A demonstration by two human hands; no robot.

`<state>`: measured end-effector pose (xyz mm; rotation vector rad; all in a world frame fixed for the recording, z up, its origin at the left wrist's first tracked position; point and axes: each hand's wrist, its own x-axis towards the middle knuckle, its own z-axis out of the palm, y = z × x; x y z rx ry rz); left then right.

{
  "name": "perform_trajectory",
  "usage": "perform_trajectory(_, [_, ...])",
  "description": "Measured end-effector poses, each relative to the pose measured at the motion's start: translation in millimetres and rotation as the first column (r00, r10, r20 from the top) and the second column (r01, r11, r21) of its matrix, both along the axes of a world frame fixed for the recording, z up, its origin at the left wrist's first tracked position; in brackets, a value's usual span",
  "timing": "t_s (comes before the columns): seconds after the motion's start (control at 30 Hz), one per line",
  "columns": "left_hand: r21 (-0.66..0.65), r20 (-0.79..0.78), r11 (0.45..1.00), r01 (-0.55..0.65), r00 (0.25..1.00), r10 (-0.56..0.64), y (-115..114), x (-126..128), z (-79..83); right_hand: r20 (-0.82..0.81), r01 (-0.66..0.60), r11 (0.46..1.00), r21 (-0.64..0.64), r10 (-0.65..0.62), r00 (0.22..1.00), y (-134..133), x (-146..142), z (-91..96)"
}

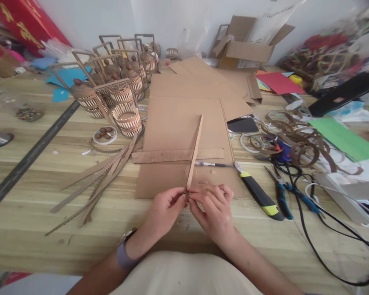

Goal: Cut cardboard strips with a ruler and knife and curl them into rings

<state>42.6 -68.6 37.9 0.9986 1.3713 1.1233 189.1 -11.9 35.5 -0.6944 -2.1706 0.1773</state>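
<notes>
A narrow cardboard strip (pixel 195 149) points away from me, its near end pinched between my fingers. My left hand (pixel 166 207) closes thumb and forefinger on that end from the left. From the other side, my right hand (pixel 213 209) grips the same end with its fingertips. What exactly lies between the fingertips is hidden. Beneath the strip is a flat cardboard sheet (pixel 172 119), with a wider cardboard strip (pixel 160 155) lying crosswise on it. A thin pen-like tool (pixel 217 164) rests just beyond my right hand.
To the right lie a utility knife (pixel 258 192), pliers (pixel 283 196), a black cable (pixel 304 241) and several rolled strips (pixel 304 153). Small woven baskets (pixel 127 119) with tall handles stand at left, near loose strips (pixel 101 184) and a dish of brown beads (pixel 105 134). An open box (pixel 249 53) sits behind.
</notes>
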Motion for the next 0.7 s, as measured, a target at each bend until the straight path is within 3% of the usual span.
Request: perform_trajectory(0.7, [-0.05, 0.05, 0.998, -0.023, 0.998, 0.026, -3.0, 4.8, 0.7, -0.063, -0.001, 0.99, -0.14, -0.008, 0.998, -0.3, -0.6, 1.3])
